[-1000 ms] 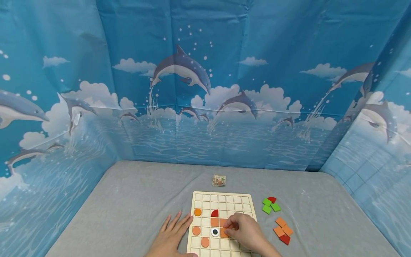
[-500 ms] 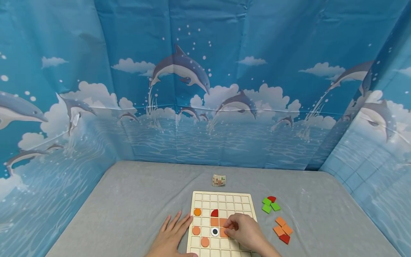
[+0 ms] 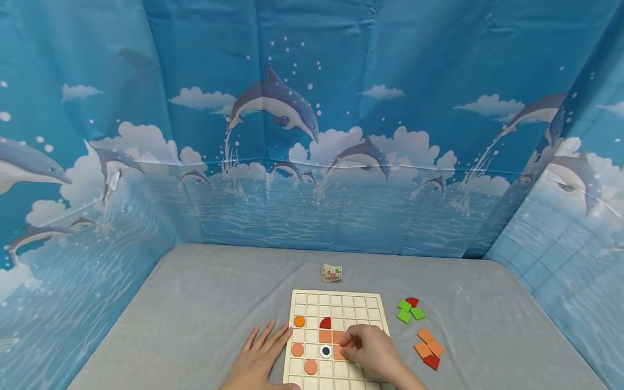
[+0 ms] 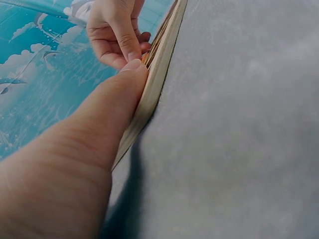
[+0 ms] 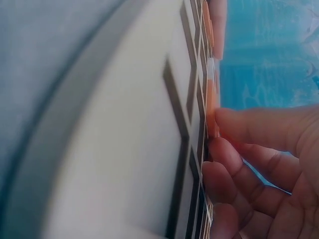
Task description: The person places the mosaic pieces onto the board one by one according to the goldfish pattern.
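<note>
The person's right hand pinches an orange square tile on the wooden grid board. In the right wrist view, thumb and forefinger meet at this orange tile, close against the board. The left hand lies with fingers spread, fingertips at the board's left edge. Its thumb reaches over the near edge in the left wrist view. Beside the pinched tile is a white disc with a black centre. Another orange square and a red quarter-circle lie above it.
Orange discs sit in the board's left columns. Right of the board lie green squares with a red piece, and orange squares with another red piece. Behind the board lies a small printed grid card. A dolphin-print curtain surrounds the table.
The right fingertips shift very slightly at the orange square tile. Both hands otherwise keep their places, and the pieces stay where they were.
</note>
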`<state>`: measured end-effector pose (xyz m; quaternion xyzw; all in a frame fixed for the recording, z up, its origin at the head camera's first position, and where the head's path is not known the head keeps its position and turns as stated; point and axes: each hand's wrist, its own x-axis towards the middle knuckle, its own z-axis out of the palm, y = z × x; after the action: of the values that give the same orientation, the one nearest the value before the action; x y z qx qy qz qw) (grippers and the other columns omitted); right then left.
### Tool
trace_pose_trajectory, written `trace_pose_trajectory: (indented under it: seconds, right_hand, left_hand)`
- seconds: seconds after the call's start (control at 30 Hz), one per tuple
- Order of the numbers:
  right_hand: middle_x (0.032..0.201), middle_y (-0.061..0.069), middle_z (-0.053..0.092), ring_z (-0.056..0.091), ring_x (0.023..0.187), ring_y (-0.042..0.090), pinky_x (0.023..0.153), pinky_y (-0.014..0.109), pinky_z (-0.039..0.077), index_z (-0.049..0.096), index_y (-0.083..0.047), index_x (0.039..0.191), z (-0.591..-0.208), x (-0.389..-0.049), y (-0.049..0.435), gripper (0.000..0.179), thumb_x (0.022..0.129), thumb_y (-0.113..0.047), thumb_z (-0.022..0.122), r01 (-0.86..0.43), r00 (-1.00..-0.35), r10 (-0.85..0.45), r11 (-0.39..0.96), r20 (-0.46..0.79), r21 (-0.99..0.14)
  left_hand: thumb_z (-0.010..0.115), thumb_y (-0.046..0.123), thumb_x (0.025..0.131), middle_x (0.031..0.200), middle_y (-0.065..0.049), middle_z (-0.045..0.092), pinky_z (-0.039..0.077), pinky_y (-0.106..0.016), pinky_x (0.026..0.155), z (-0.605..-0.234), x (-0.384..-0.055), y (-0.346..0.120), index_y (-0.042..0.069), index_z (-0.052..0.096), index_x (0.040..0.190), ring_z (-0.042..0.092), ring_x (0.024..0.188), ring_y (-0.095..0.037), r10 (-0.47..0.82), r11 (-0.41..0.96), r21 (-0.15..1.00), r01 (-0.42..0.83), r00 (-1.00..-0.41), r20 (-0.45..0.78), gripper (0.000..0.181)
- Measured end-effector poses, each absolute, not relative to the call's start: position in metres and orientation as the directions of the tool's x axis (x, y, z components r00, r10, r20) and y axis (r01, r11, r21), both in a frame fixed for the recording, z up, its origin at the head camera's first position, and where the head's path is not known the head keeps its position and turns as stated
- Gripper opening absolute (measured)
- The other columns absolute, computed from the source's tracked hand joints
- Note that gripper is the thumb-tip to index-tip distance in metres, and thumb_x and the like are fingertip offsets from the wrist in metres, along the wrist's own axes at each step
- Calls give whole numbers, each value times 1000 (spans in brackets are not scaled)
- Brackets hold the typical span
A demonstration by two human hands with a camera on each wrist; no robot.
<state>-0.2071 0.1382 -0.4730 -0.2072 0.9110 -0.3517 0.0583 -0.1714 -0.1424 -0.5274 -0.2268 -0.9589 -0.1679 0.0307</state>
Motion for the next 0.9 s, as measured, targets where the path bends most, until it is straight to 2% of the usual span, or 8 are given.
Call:
trace_pose_trajectory:
  seconds: [0.33,0.9]
  right_hand:
    - [65,-16,56,48,56,3,51,24,39,66,-22,72,-473,-207,142,14,79,-19,77,-345,-899,-436,628,52,-698]
    - [67,-14,54,46,56,6,49,24,38,67,-24,77,-468,-204,169,10,84,-29,73,-251,-942,-337,699,2,-670]
  left_hand:
    - [47,81,74,151,1,32,18,-56,106,-526,-171,-143,16,32,150,23,139,-30,429,837,309,452,-892,142,101]
    - [47,82,74,151,2,32,20,-57,106,-527,-172,-143,17,33,150,23,139,-30,427,842,306,445,-895,127,100]
